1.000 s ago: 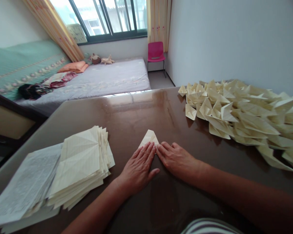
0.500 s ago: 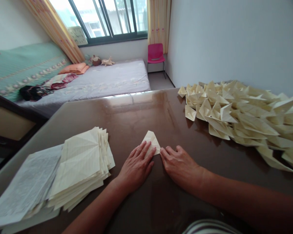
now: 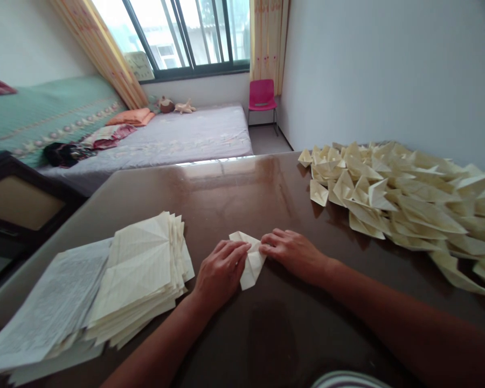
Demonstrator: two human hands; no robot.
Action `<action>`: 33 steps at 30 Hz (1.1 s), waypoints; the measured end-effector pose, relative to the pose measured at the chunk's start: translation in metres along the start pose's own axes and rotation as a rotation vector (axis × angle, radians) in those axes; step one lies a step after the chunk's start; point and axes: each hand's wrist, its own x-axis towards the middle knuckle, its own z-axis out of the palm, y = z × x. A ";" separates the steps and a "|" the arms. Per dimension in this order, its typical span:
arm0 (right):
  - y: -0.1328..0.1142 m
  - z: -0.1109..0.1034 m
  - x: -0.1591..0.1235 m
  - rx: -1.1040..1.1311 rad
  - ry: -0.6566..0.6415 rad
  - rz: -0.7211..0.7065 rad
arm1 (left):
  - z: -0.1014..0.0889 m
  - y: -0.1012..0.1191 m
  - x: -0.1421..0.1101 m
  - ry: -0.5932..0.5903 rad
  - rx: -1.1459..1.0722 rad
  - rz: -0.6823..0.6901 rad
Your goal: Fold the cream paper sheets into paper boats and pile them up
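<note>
A small cream sheet of folded paper (image 3: 252, 267) is between my hands on the brown table (image 3: 210, 194). My left hand (image 3: 221, 269) is closed on its left side, fingertips bent over the middle and thumb hidden beneath. From the right, my right hand (image 3: 288, 252) pinches the paper's upper right edge with its fingers curled. One folded flap points toward me and another points away to the upper left. Parts of the paper are covered by my fingers.
Creased cream sheets (image 3: 139, 269) are stacked at the left, beside printed white sheets (image 3: 52, 302). A large pile of folded paper boats (image 3: 412, 199) spreads over the table's right side. Beyond the far edge are a bed (image 3: 198, 132) and a pink chair (image 3: 262, 96).
The paper's pointed end, earlier facing away, has given way to a longer shape with a flap toward me. My left hand has gone from lying flat to gripping it. The view tilted slightly.
</note>
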 end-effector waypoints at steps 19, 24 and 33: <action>-0.006 0.003 0.004 0.346 0.043 0.112 | -0.002 0.000 -0.010 -0.211 0.221 -0.004; -0.009 0.006 0.000 0.414 0.021 0.081 | 0.007 0.002 -0.009 -0.174 0.301 -0.005; -0.018 0.011 -0.002 0.378 -0.027 0.019 | 0.000 0.000 -0.010 -0.146 -0.251 -0.231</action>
